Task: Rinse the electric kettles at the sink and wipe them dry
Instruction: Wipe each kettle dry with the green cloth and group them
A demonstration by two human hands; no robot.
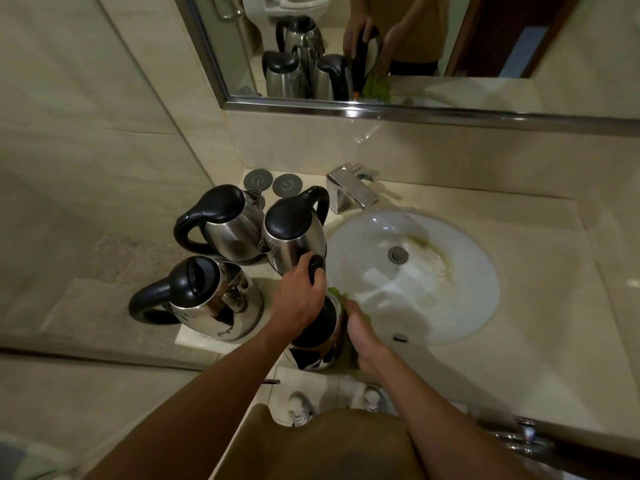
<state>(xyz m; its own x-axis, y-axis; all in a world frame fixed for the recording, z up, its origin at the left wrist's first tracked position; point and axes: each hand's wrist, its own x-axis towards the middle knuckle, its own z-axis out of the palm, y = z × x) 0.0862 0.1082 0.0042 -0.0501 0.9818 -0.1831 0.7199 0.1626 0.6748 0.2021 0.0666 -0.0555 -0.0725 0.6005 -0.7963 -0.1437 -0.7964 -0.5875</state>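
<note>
A steel kettle with a black lid stands at the counter's front edge, left of the white sink. My left hand grips its black handle from above. My right hand presses a green cloth against the kettle's right side; most of the cloth is hidden behind the hand. Three more steel kettles stand on the counter to the left: one at the back left, one at the back beside the sink, one in front with its lid ajar.
A chrome faucet sits behind the sink. Two round grey kettle bases lie by the back wall. A mirror hangs above. The tiled wall closes in on the left. A chrome fitting sticks out at the lower right.
</note>
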